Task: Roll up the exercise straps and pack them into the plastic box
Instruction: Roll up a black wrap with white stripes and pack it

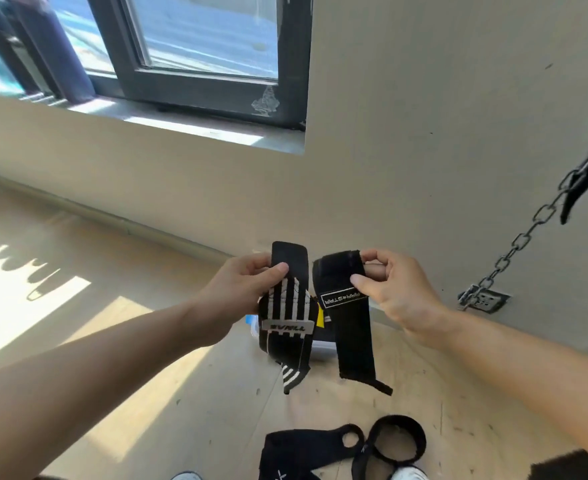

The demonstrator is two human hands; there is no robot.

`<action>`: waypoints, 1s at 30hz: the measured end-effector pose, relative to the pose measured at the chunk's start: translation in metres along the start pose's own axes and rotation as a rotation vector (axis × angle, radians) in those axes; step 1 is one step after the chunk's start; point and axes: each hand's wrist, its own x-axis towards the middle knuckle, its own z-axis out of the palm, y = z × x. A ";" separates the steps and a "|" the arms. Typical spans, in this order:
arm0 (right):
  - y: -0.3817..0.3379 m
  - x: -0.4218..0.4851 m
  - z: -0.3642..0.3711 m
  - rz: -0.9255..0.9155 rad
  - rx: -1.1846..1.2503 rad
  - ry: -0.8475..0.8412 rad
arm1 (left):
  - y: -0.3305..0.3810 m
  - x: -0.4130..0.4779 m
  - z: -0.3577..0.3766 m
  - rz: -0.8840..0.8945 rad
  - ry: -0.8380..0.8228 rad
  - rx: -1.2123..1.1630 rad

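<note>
Two flat woven exercise straps hang in the air before a pale wall (424, 133). One is black with white lengthwise stripes (287, 317) and a grey label; the other is plain black (349, 327) with a small outlined label. The left hand (240, 285) pinches the striped strap near its top between thumb and curled fingers. The right hand (389, 289) pinches the plain strap's upper end the same way. Behind them, partly hidden, the clear plastic box (320, 348) sits on the wooden floor (147, 341). More black straps (303, 452) lie nearer, one looped. A metal chain (524, 237) hangs at right.
</note>
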 end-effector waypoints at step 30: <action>0.010 -0.021 0.033 0.149 0.414 -0.016 | -0.022 0.006 0.037 0.031 0.332 0.020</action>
